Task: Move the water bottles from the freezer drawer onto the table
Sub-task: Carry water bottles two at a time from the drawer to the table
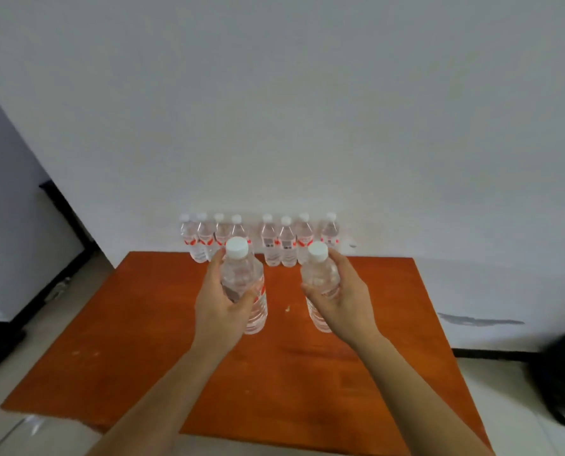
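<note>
**Q:** What do the hands hold, starting nearest the viewer?

**A:** Both forearms reach toward 12 o'clock over the orange table (142, 324). The left hand (220, 294) wraps the left bottle (243, 274) from its 9 o'clock side. The right hand (340, 292) wraps the right bottle (317, 274) from its 3 o'clock side. Each grip sits on the upper body, below the white cap.

**Q:** How do the two bottles lie?

**A:** Their long axes are upright, caps on top, and they are side by side but apart. Whether their bases touch the tabletop cannot be told.

**Q:** Where are the other bottles?

**A:** A back row of bottles (287, 245) stands upright at 12 o'clock from the hands, along the table's far edge against the wall (274, 110). It shows eight bottles in two groups of four, with a gap between.

**Q:** Which relation governs the coming move?

**A:** Probably the bare tabletop between hands and row. Each hand is nearer its own bottle, so both can likely be set down upright, short of the row.
</note>
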{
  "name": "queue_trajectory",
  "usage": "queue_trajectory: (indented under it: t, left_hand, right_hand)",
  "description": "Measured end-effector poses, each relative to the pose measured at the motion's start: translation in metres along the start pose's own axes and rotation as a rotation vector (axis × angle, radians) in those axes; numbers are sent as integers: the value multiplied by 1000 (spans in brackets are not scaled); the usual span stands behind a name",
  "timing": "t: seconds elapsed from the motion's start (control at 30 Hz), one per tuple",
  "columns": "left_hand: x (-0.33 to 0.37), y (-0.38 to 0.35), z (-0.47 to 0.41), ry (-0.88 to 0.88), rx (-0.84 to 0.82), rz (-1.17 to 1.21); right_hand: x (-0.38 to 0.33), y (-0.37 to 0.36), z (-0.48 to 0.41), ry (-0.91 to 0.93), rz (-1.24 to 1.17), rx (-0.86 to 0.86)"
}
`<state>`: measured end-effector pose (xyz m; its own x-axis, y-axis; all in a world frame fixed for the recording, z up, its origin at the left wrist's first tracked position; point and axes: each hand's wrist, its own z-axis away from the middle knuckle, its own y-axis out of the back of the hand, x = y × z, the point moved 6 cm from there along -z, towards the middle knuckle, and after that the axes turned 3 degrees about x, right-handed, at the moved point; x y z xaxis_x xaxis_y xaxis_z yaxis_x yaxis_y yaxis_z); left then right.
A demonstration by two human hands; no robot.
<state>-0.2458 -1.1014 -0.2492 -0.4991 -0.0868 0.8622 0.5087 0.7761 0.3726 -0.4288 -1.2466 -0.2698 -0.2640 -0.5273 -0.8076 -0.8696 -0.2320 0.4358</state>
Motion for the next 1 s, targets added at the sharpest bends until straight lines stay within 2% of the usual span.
queue_trajectory:
  t: [0.33,0.53,0.7,1.0]
  left_hand:
    - [-106,-2,-129,136,31,-207]
    - [-190,-13,-205,120,-170,-241]
    - [-267,-25,-267,128,-362,-264]
    - [-337,-50,-330,133,-474,-223]
  right_hand:
    - [33,-131,-106,-19,25,-237]
    - [58,-212,-148,-116,247,-291]
    - [93,-291,-183,-249,213,-310]
    - [130,-380,-221,-343,203,-272]
